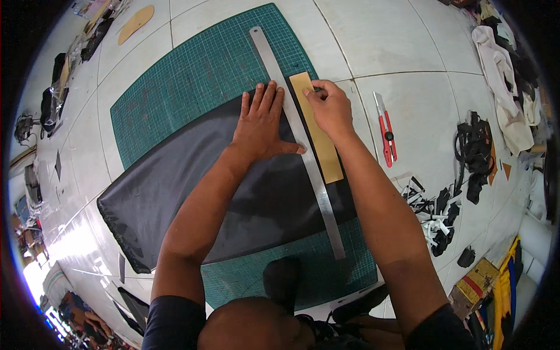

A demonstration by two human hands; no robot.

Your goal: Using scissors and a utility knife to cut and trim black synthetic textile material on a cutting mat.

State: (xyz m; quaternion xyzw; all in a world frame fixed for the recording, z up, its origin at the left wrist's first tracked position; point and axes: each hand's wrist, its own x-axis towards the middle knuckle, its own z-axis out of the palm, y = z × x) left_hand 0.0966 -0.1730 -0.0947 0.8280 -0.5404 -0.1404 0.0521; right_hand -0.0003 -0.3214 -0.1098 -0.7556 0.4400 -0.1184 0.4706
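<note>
My left hand (261,129) lies flat with fingers spread on a folded black fabric (160,184), its fingertips and thumb on a long metal ruler (321,195). The ruler runs slantwise across the fabric and past both its edges. Just right of it, a tan strip of board (324,154) rests on the fabric, roughly in line with the ruler. At the strip's far right edge my right hand (332,111) is closed in a pinch. A small dark thing shows at its fingertips, too hidden to name.
Beneath the fabric is a green gridded cutting mat (192,84). A red utility knife (387,134) with its blade out lies on the white tiled floor (402,35) to the right. Black and white scraps (434,216) are heaped nearer me. A tan oval piece (136,25) lies far left.
</note>
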